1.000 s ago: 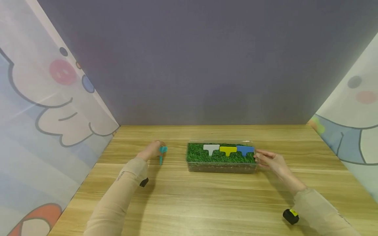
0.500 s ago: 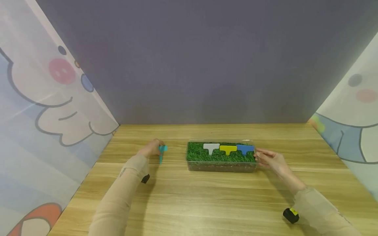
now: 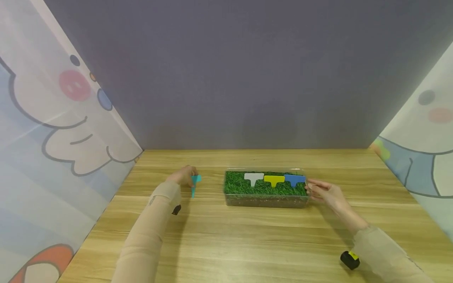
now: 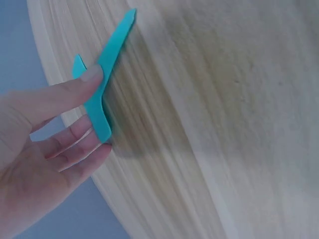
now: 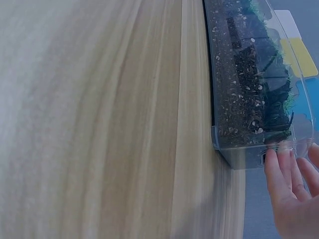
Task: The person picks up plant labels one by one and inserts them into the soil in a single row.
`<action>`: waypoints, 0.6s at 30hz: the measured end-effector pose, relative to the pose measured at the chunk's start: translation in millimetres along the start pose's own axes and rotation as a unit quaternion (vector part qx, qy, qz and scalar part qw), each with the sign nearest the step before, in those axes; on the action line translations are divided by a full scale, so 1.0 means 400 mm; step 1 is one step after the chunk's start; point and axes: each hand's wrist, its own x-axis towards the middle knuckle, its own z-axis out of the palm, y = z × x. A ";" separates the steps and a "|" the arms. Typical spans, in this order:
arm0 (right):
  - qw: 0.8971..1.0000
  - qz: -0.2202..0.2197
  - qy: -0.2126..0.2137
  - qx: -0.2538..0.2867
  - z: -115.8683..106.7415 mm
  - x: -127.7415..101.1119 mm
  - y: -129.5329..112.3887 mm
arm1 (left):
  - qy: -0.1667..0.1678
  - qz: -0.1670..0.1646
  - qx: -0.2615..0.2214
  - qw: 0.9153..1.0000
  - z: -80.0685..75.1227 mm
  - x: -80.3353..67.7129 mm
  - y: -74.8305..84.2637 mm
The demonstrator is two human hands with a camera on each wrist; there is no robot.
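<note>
A teal T-shaped plant label (image 4: pixel 110 57) is pinched between the thumb and fingers of my left hand (image 4: pixel 47 134), low over the table. In the head view, that hand (image 3: pixel 184 175) is left of a clear planter box (image 3: pixel 265 201). Artificial-looking green grass (image 3: pixel 235 184) covers the soil inside it. White (image 3: pixel 253 177), yellow (image 3: pixel 274 179) and blue (image 3: pixel 294 179) plant labels stand in a row in the grass. My right hand (image 3: pixel 330 195) touches the box's right end with extended fingers. In the right wrist view, its fingertips (image 5: pixel 271 155) meet the end wall near the rim.
The wood-grain table (image 3: pixel 226 239) lies under everything. A dark grey wall (image 3: pixel 226 78) rises behind it, and cartoon-printed curtains (image 3: pixel 39 157) flank the sides. Black wrist devices (image 3: pixel 349 260) show beneath the sleeves.
The left forearm shifts slightly to the right, while the teal plant label stays nearly in place in its fingers. The right hand and the planter box show no clear movement.
</note>
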 end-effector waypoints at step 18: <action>1.000 0.006 0.000 -0.018 0.025 -0.028 -0.044 | 0.016 -0.028 0.058 0.998 0.004 0.020 -0.001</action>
